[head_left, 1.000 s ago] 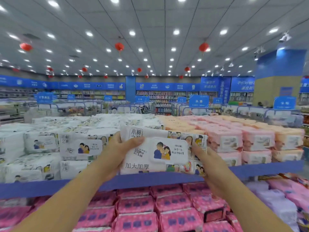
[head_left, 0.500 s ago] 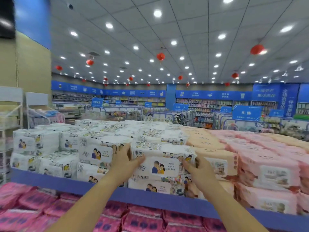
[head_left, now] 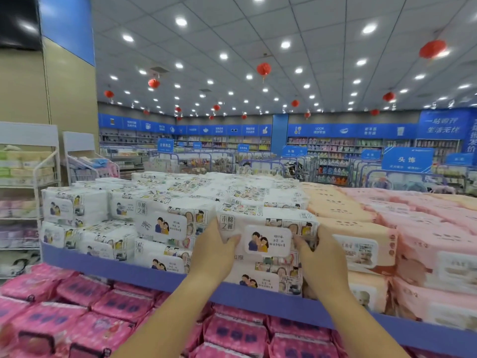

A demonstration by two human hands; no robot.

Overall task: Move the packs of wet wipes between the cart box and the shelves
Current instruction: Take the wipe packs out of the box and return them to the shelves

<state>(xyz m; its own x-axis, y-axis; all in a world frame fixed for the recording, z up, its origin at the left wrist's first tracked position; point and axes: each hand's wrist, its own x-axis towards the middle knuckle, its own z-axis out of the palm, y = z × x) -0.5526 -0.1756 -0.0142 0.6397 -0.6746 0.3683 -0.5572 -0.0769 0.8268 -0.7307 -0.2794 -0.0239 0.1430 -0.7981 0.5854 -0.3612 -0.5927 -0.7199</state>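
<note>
While the cart box is out of view, no count of the packs waiting in it can be made; only the shelf end of the job can be judged. One white soft-plastic pack of wet wipes [head_left: 268, 233], printed with cartoon figures and fitted with a rounded white flip lid, is held at the front of the upper shelf, just behind the periwinkle-blue shelf rail [head_left: 129, 272]. It is gripped at both ends. The left hand [head_left: 215, 251] is wrapped round the left end with its thumb laid on the front face beside the lid; the right hand [head_left: 320, 257] is set likewise on the right end. The remaining fingers are hidden behind the pack, so their spread cannot be told. The pack appears seated on a matching white pack below [head_left: 260, 280], level with the white printed packs to the left [head_left: 165, 226] and touching the peach-coloured packs on the right [head_left: 358, 249]. Pale pink packs [head_left: 438, 254] are ranged further right, and magenta packs [head_left: 103, 306] fill the tier beneath. This section of shelf is judged nearly full (no gap shows in the front row). Whether the pack is being set down or lifted off cannot be settled from this moment. If it is a placement, only the release is left for this pack. The wider task is taken as unfinished.
</note>
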